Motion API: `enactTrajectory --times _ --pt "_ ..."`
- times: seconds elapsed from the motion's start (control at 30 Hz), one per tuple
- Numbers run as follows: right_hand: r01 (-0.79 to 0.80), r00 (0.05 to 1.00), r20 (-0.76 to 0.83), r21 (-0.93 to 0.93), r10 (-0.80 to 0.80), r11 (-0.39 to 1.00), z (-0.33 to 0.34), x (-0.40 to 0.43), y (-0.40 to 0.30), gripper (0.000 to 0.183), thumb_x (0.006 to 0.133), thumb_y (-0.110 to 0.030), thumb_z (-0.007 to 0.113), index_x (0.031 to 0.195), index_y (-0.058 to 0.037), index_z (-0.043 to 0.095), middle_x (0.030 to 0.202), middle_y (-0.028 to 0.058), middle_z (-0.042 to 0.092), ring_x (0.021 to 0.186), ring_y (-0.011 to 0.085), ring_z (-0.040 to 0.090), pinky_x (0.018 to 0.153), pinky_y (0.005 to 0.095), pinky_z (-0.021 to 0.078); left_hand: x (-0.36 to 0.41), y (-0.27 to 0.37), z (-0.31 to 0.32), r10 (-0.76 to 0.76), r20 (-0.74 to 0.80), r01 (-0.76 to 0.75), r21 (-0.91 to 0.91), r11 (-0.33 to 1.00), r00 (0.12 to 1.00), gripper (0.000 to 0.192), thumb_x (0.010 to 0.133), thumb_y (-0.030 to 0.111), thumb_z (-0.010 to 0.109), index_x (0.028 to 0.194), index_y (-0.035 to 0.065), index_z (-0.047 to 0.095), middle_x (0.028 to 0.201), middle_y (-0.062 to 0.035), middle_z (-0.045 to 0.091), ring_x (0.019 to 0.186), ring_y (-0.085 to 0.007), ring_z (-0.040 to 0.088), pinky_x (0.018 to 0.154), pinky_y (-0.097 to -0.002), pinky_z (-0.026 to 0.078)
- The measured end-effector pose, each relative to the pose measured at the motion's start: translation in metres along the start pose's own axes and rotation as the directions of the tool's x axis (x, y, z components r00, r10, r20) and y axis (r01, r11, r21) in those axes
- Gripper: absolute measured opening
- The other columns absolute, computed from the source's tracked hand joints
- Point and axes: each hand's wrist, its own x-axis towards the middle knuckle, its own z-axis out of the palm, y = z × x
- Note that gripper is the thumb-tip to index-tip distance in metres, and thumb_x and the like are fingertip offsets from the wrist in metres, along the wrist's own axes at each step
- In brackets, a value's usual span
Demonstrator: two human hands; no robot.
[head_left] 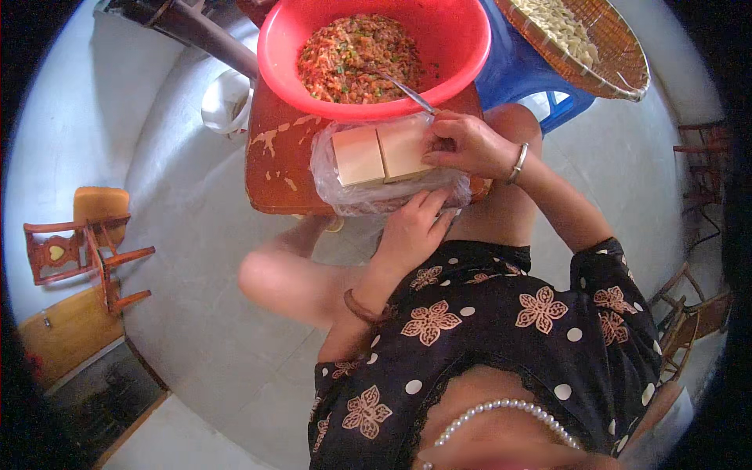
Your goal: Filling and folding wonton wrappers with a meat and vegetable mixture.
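Note:
Two side-by-side stacks of pale square dough wrappers (359, 157) lie on a clear plastic bag (329, 191). My right hand (473, 144) is curled at the right stack's right edge; whether it grips a wrapper is unclear. The handle of a metal utensil (405, 90) reaches its upper fingers, but a grip on it cannot be made out. The utensil's other end is in chopped filling (358, 59) inside a red plastic basin (464, 53). My left hand (414, 232) rests on the bag's near edge below the stacks, fingers extended, with nothing visibly held.
Basin and bag are on a worn reddish-brown wooden stool (276, 176). Beyond, at the right, a woven bamboo tray (617, 73) of pale dough pieces (558, 29) is above a blue plastic stool (511, 76). A white bucket (223, 106) stands at the left, near a dark pipe-like bar (205, 35).

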Motion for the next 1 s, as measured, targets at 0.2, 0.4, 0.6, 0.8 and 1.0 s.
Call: enactTrajectory --times 0.2,0.4,0.6,0.8,1.0 --pt "-0.017 0.999 0.037 -0.130 0.022 0.991 -0.004 0.007 0.003 0.022 0.078 -0.021 0.069 0.083 -0.0004 0.063 0.079 0.0165 0.059 0.076 0.0331 0.062 0.070 0.0420 0.0506 -0.009 -0.006 -0.025 -0.056 -0.124 0.027 -0.222 0.975 0.991 0.025 0.089 0.013 0.062 0.111 0.0005 0.062 0.092 -0.0168 0.063 0.079 -0.0328 0.064 0.070 -0.0393 0.051" --pt "-0.250 0.968 0.052 0.207 0.244 0.946 -0.002 0.010 0.007 0.023 0.078 -0.020 0.069 0.086 0.0021 0.065 0.082 0.0181 0.064 0.074 0.0288 0.065 0.067 0.0375 0.0506 0.007 -0.009 -0.056 -0.027 -0.449 0.048 0.035 0.998 0.893 0.020 0.083 0.004 0.070 0.102 0.0037 0.067 0.086 -0.0077 0.062 0.073 -0.0195 0.060 0.066 -0.0308 0.048" --pt "-0.212 0.977 0.057 0.164 0.206 0.963 -0.002 0.008 0.015 0.022 0.083 -0.019 0.068 0.087 0.0017 0.064 0.076 0.0093 0.063 0.072 0.0122 0.058 0.065 0.0299 0.0482 0.033 -0.020 -0.055 0.288 -0.306 -0.149 0.406 0.902 0.907 0.025 0.073 0.009 0.073 0.097 0.0073 0.066 0.094 -0.0079 0.055 0.086 -0.0268 0.056 0.074 -0.0383 0.047" --pt "0.011 0.988 -0.157 0.062 -0.001 0.998 0.003 0.006 0.009 0.019 0.081 -0.015 0.072 0.092 -0.0004 0.066 0.084 0.0100 0.059 0.071 0.0194 0.058 0.063 0.0317 0.0475 0.038 -0.024 -0.053 0.316 -0.285 -0.182 0.412 0.893 0.905 0.022 0.072 0.009 0.072 0.093 0.0076 0.067 0.093 -0.0080 0.055 0.084 -0.0268 0.056 0.074 -0.0384 0.047" --pt "-0.007 1.000 -0.028 0.048 0.009 0.999 -0.008 0.000 -0.005 0.022 0.077 -0.021 0.074 0.088 -0.0036 0.067 0.082 0.0125 0.057 0.078 0.0304 0.061 0.069 0.0398 0.0506 0.041 -0.021 -0.054 0.308 -0.292 -0.190 0.370 0.909 0.905 0.015 0.074 0.009 0.071 0.088 0.0067 0.067 0.092 -0.0088 0.055 0.084 -0.0277 0.056 0.073 -0.0385 0.048"
